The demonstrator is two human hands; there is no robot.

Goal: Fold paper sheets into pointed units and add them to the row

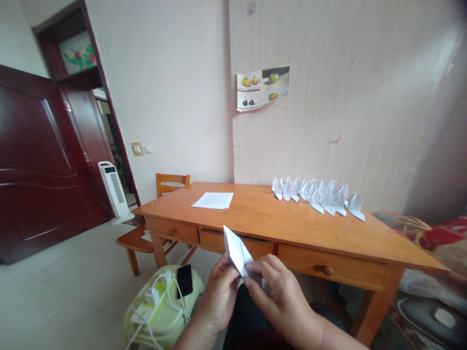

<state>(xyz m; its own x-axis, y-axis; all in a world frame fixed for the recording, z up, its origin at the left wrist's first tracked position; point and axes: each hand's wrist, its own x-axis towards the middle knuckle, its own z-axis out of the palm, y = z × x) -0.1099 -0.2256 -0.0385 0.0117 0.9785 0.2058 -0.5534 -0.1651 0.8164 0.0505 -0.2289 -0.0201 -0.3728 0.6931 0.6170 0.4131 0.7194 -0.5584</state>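
Both hands are closed on one piece of folded white paper (236, 249), held between me and the table (251, 206): my left hand (223, 287) pinches its lower left edge, my right hand (275, 284) grips its lower right side, and its sharp tip points to eleven o'clock. I judge it nearly weightless, stiffer where layers double up, easily creased, perhaps a little slick; the doubled edges near the base should take a pinch better than that thin point. On the table, a stack of sheets (212, 200) lies toward eleven o'clock; between one and two o'clock stand folded paper pieces (321, 197), likely easy to dent.
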